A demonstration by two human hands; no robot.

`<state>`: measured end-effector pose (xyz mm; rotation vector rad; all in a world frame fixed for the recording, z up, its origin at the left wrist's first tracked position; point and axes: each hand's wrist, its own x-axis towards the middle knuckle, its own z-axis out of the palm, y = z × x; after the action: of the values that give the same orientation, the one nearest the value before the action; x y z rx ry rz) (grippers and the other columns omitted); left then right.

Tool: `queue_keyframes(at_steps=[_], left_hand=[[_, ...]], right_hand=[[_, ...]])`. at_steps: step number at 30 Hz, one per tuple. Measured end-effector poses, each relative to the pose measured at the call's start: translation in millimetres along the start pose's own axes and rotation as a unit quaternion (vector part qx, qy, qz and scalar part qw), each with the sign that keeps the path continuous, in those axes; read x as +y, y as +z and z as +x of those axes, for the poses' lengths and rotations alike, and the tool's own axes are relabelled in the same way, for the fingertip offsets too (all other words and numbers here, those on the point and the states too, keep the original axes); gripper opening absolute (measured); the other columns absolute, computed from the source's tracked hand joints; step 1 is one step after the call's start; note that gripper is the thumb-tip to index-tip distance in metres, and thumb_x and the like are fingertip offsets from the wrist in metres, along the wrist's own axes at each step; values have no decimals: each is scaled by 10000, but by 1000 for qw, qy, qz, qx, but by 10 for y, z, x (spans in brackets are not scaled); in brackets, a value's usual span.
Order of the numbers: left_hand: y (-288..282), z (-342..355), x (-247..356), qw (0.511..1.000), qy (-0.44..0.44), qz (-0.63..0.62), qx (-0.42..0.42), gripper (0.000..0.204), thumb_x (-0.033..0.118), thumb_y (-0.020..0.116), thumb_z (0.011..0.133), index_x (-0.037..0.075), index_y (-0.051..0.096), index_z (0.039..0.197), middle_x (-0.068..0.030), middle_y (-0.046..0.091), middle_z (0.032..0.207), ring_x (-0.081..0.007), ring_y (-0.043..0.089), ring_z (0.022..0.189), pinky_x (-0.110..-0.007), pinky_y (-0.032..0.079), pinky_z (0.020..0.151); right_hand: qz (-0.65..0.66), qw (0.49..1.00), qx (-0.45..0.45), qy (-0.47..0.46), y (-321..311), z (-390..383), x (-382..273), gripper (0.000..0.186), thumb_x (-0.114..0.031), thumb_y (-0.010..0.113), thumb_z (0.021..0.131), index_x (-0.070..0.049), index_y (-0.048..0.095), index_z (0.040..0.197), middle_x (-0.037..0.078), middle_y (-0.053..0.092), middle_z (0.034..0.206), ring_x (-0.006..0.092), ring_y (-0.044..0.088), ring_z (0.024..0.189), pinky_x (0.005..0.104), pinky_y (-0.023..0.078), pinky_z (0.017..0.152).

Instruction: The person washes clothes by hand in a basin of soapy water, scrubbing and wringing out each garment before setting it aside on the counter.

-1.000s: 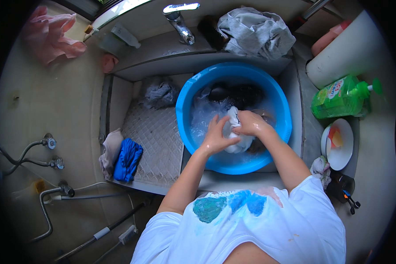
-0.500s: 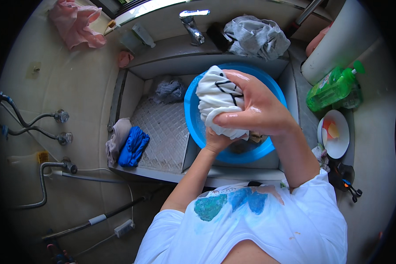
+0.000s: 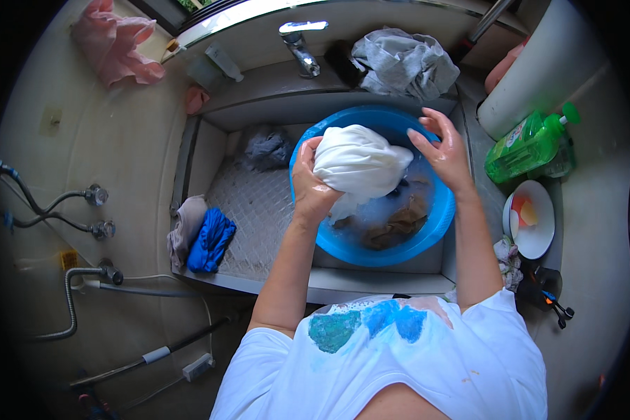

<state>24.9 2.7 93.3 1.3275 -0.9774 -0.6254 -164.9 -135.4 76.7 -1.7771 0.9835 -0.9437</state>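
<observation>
My left hand (image 3: 313,182) grips a bunched wet white cloth (image 3: 359,157) above the blue plastic basin (image 3: 446,210). My right hand (image 3: 444,147) is raised at the basin's right side, just clear of the cloth, with fingers apart and slightly curled, holding nothing. Brown and dark fabrics (image 3: 392,224) lie in cloudy water beneath the cloth. The basin sits in the right part of a grey sink (image 3: 248,206), whose floor shows a diamond pattern.
Blue cloth (image 3: 210,241) and beige cloth (image 3: 185,227) lie on the sink's left edge, grey fabric (image 3: 266,147) farther back. The faucet (image 3: 299,45) and grey clothes (image 3: 406,63) are behind. Green pump bottles (image 3: 521,147) and a white bowl (image 3: 528,224) stand right. Hoses (image 3: 52,213) run along the left wall.
The white cloth has risen from the water and turned, hiding its dark markings. My right hand has let go of it and moved to the right; my left hand still holds it.
</observation>
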Motion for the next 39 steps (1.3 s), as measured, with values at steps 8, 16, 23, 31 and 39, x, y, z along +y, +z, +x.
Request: queue_keyframes(at_steps=[8,16,23,31,39], left_hand=[[95,120,-100,909,-206,-361,-18,304,81,579,684,1,562,976,-96,612,935,-184,602,846,-300,487,755],[144,248,-841,810,-325,-476,108,325,265,391,891,18,569,1003,-153,624,960,-286,611,890,-427,505,793],[267,358,-1476,920,-229,-53,314,311,191,680,703,-67,587,849,-169,633,816,-230,627,718,-329,503,658],[221,367,-924,933,-336,-113,-56,415,229,691,728,-95,579,962,-92,617,827,-152,599,704,-272,470,597],[-473,413,-685,978,-207,-10,-15,713,241,761,689,-2,417,1265,-166,501,1184,-186,537,1014,-329,461,844]], right_hand=[[377,872,-295,100,653,-25,165,850,-647,561,743,-48,374,1316,78,482,1219,166,453,1116,291,372,941],[497,746,-342,282,834,-365,244,914,-512,716,686,-53,277,1343,91,462,1222,174,474,1104,315,406,920],[409,826,-249,297,1025,-572,79,819,-352,763,670,-29,340,1293,131,519,1156,217,549,1028,354,458,869],[487,756,-193,392,899,-564,243,675,-163,741,672,-9,398,1232,123,559,1085,230,583,980,366,484,853],[656,583,-186,441,698,-524,123,621,-176,671,685,-34,425,1238,137,592,1058,253,614,918,412,490,846]])
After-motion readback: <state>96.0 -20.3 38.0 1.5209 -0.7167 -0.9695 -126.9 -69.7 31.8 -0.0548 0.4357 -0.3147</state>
